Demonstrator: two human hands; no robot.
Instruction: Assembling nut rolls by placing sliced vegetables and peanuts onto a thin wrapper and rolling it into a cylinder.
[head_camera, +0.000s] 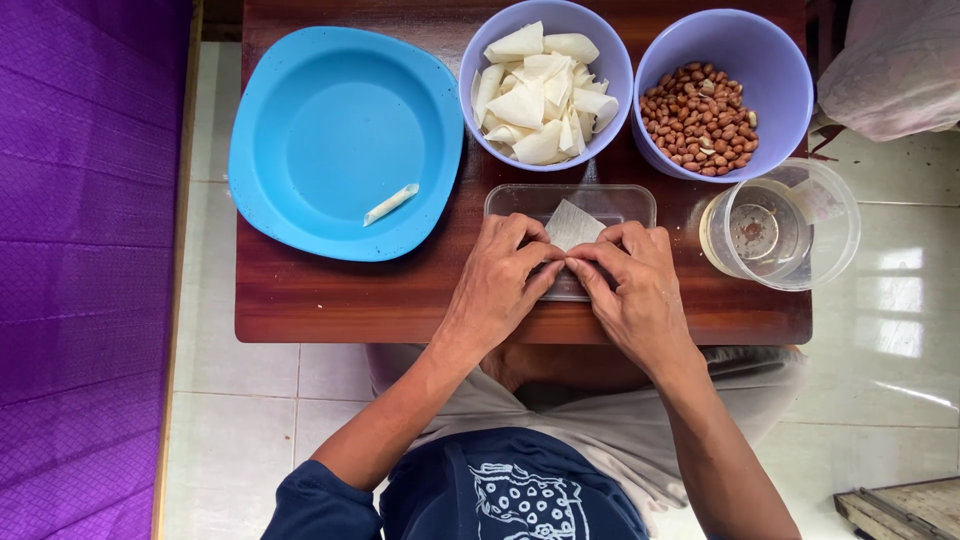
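In the upper left of the frame sits a blue plate (300, 110) with one small white roll (391, 204) on it. In the middle, the left hand (500, 280) and right hand (635, 285) pinch a thin white wrapper (573, 224) with closed fingertips. It is pale and pointed on top. The hands hide its lower part and much of the clear tray (630, 200) under it.

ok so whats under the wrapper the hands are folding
A clear plastic lid or tray lies under the pale wrapper. Both hands cover its front part and any filling.
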